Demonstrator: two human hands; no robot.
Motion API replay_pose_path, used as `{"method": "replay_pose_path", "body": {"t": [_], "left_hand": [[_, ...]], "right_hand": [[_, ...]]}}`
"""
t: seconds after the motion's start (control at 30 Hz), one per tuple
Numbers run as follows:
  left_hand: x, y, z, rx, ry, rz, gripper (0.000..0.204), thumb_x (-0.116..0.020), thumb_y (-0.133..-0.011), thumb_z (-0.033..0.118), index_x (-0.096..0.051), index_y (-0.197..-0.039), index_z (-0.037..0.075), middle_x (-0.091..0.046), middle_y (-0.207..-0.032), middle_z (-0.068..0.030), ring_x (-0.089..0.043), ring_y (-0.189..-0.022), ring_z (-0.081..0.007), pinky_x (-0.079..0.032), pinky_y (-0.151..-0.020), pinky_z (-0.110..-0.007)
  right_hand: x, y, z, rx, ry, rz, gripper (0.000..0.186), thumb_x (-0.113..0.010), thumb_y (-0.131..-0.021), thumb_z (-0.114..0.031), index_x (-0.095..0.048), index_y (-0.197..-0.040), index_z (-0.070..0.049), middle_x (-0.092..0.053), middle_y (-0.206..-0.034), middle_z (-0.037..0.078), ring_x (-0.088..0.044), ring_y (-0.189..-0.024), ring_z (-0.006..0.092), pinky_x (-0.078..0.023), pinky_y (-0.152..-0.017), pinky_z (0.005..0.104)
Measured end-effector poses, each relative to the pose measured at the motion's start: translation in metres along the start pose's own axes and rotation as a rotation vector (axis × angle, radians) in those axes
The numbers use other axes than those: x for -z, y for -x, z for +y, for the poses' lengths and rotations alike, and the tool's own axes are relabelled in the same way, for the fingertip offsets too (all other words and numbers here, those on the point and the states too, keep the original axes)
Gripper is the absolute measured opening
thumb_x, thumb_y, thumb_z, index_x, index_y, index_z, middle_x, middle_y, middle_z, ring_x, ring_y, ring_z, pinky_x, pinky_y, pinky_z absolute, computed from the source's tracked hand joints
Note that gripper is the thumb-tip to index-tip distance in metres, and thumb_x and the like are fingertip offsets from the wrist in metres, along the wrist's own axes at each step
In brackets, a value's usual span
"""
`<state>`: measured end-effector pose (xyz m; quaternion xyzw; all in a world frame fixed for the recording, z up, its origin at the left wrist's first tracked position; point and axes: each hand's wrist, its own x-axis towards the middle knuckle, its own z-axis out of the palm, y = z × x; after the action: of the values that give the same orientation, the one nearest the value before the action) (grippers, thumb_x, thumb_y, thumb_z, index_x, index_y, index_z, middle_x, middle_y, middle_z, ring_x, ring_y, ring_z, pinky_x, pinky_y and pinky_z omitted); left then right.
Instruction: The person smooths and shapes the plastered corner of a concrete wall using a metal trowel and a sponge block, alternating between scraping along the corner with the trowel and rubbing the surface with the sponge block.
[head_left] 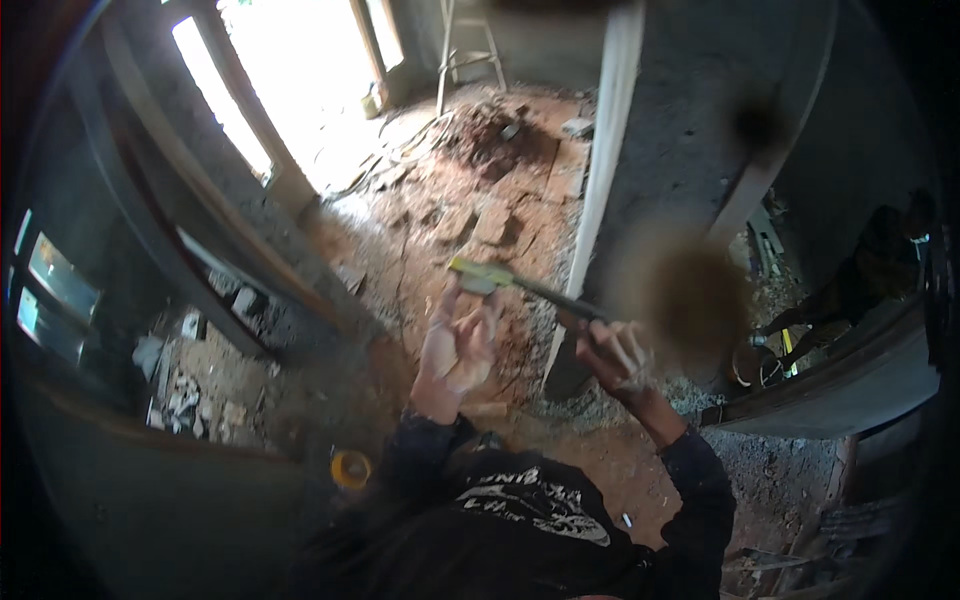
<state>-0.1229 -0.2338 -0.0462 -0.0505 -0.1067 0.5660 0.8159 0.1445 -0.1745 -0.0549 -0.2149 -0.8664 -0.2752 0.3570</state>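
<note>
In front of my chest a long thin tool slants between my hands. It has a dark shaft and a yellow-green end; its exact kind is unclear. My left hand is raised, with its fingertips closed on the yellow-green end, where a small pale grey piece shows just below. The fingers of my right hand wrap round the dark end of the shaft. Pale dust or plaster coats both hands. Beside the right hand, a blurred brown patch covers part of the view.
A pale upright edge of a grey wall stands just beyond the tool. Farther off lie a heap of reddish earth, loose bricks and a wooden stand. Rubble covers the left floor. Another person is at far right.
</note>
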Motion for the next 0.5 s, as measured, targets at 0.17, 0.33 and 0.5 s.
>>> {"method": "replay_pose_path", "body": {"t": [0.17,0.33,0.5], "left_hand": [[-0.015,-0.017,0.03,-0.416,-0.159,0.17,0.047,-0.055,-0.101,0.035,-0.053,-0.129,-0.003,-0.064,-0.113,-0.021,-0.068,-0.099,-0.0267,-0.064,-0.079,-0.032],[-0.016,-0.016,0.057,-0.578,-0.477,-0.1,0.044,-0.056,-0.1,0.03,-0.053,-0.131,-0.002,-0.066,-0.117,-0.0175,-0.068,-0.101,-0.031,-0.063,-0.08,-0.037],[0.009,-0.024,0.052,-0.534,-0.54,0.058,0.039,-0.052,-0.102,0.031,-0.057,-0.128,0.004,-0.067,-0.118,-0.0151,-0.069,-0.098,-0.03,-0.064,-0.075,-0.039]], "right_hand": [[0.007,0.021,0.013,0.097,-0.022,-0.002,0.022,-0.069,-0.077,-0.012,-0.065,-0.099,-0.014,-0.057,-0.101,0.002,-0.055,-0.081,0.0186,-0.045,-0.069,0.036],[0.005,0.019,0.023,-0.455,-0.285,0.317,0.025,-0.07,-0.084,-0.008,-0.062,-0.107,-0.005,-0.058,-0.102,0.008,-0.058,-0.079,0.024,-0.048,-0.067,0.037],[0.05,-0.053,0.091,-0.733,-0.094,0.784,0.021,-0.058,-0.099,-0.011,-0.058,-0.116,0.0,-0.062,-0.103,0.012,-0.064,-0.095,0.0217,-0.052,-0.081,0.0329]]}}
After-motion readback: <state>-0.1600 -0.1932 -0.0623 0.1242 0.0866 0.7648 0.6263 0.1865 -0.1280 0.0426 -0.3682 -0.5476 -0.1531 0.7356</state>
